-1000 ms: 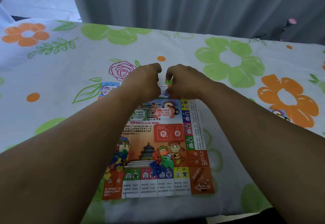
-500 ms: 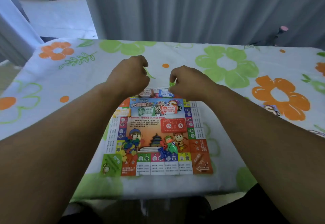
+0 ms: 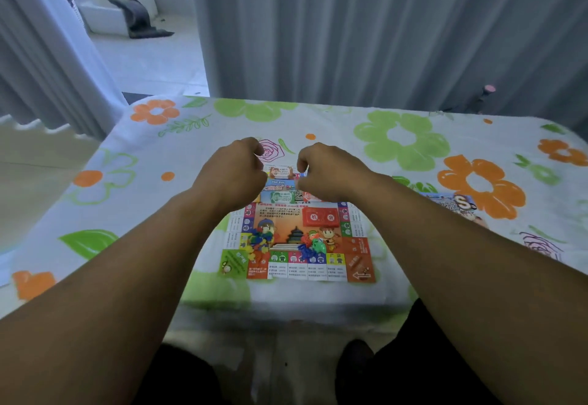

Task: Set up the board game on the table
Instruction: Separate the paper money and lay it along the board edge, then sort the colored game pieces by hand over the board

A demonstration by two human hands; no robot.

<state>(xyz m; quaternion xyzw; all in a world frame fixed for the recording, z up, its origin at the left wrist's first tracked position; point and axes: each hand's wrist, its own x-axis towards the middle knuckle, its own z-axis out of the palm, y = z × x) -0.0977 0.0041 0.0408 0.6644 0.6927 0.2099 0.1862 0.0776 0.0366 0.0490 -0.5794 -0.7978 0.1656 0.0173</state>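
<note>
- Near edge: the game board point(image 3: 318, 272) lies flat on the counter, over a floral tablecloth point(image 3: 401, 140). Its front row of squares sits close to the counter's edge, so I judge it best to keep my forearms lifted and not drag it.
- Mid-board: there are two loose heaps of plastic pieces, a mixed-colour heap point(image 3: 259, 240) on the left and a blue and green heap point(image 3: 313, 247) right of centre. They are unsorted and look light and easy to scatter.
- Just beyond them is the red chance card panel point(image 3: 319, 217). I cannot tell whether it is printed on the board or a stack of cards.
- Far edge: my left hand point(image 3: 235, 172) and right hand point(image 3: 327, 172) hover close together with fingers curled under. I cannot tell whether either one pinches anything.
- Between and under the hands are a green play-money note point(image 3: 281, 196) and a small card point(image 3: 281, 171) at the board's far border.
- Step in hand, as I judge it, is laying out the notes and cards along that far border. I should place them square and one at a time, without overlapping the track.
- Off to the right, a printed game packet point(image 3: 455, 204) lies on the cloth, well apart from the board.
- Beyond the counter hangs a grey curtain point(image 3: 350, 32).
</note>
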